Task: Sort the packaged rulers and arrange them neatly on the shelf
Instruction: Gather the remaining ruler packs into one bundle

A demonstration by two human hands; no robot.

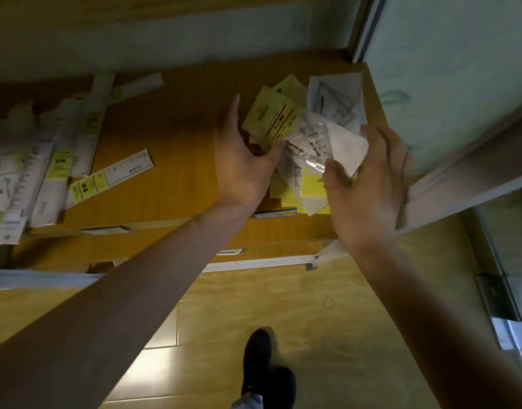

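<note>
Gathering the loose packets on the shelf (pixel 171 149)
Left hand (pixel 242 163) open, fingers straight beside the packets (pixel 301 134); right hand (pixel 369 175) pinches a clear one; next, squaring them up; long rulers (pixel 47 163) lie well apart.

Bare, sleeveless forearms and hands; dark shoes (pixel 267 367) below, a pale trouser hem (pixel 248 404) at one.

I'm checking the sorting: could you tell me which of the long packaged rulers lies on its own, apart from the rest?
The short ruler lies alone on bare wood mid-shelf, slanted, its yellow label nearest. The other long rulers overlap in a heap at the left.
</note>
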